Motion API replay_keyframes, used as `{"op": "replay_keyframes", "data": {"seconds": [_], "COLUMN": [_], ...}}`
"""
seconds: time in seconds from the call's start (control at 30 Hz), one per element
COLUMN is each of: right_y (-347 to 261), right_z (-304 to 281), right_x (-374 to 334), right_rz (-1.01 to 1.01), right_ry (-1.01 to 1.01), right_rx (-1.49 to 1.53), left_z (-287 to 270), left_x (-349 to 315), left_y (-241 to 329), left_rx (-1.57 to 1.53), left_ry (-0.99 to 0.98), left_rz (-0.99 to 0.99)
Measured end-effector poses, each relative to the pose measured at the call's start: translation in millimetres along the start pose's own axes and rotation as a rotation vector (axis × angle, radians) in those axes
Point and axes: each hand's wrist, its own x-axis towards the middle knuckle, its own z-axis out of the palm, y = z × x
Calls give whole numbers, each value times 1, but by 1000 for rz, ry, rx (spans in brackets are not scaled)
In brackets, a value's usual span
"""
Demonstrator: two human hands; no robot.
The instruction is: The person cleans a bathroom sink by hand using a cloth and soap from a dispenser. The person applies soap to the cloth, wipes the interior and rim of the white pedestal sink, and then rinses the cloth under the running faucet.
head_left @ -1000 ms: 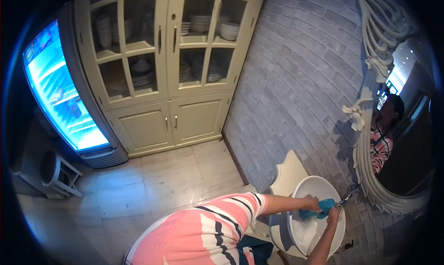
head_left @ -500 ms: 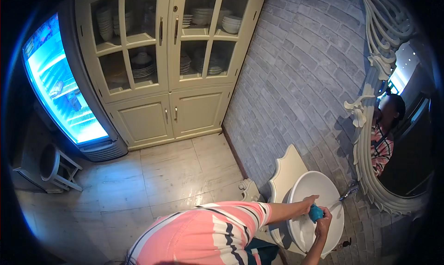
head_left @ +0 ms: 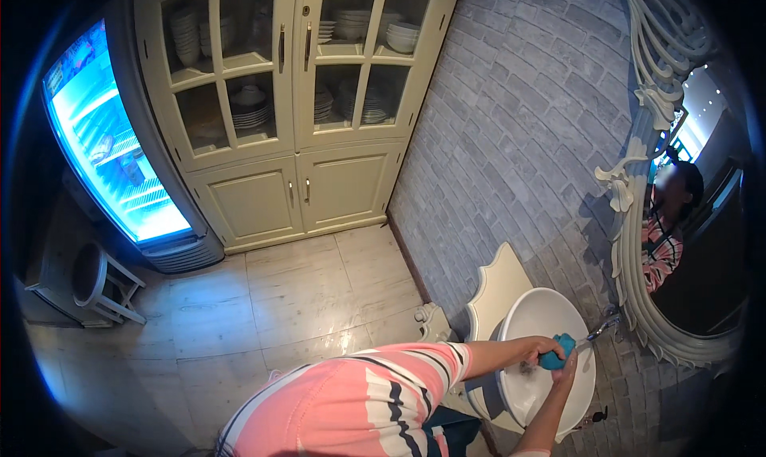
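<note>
A bunched teal cloth [head_left: 557, 356] is gripped between my two hands over the white oval basin [head_left: 519, 393]. My left hand [head_left: 542, 348] reaches in from the left, its fingers curled round the near side of the cloth. From below comes my right hand [head_left: 565, 371], closed on the cloth's lower right side. The silver faucet [head_left: 605, 326] is just beyond the cloth, at the basin's wall side. Whether water is running cannot be made out.
The basin sits on a cream counter [head_left: 499, 285] against a grey brick wall [head_left: 511, 138]. An ornate framed mirror [head_left: 694, 241] hangs at right. A dark pump top [head_left: 598, 416] is near the basin. Farther off are a dish cabinet [head_left: 299, 138], a lit fridge [head_left: 120, 146] and a stool [head_left: 100, 281].
Both hands have moved the cloth up and right, closer to the faucet. My left fingers, stretched out earlier, are now curled round it.
</note>
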Motion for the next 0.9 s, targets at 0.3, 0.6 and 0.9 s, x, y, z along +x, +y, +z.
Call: {"op": "replay_keyframes", "data": {"seconds": [0.3,0.6,0.9], "right_y": [-26,-7,9], "right_z": [76,1,-26], "right_x": [-53,-6,44], "right_rz": [-268,-6,-64], "right_ry": [-609,204,540], "right_rx": [320,17,-674], "left_z": [28,16,10], "left_x": [3,12,33], "left_y": [4,-6,-22], "left_rx": [-584,-171,699], "left_ry": [-217,-183,145], "left_rz": [-101,-202,128]}}
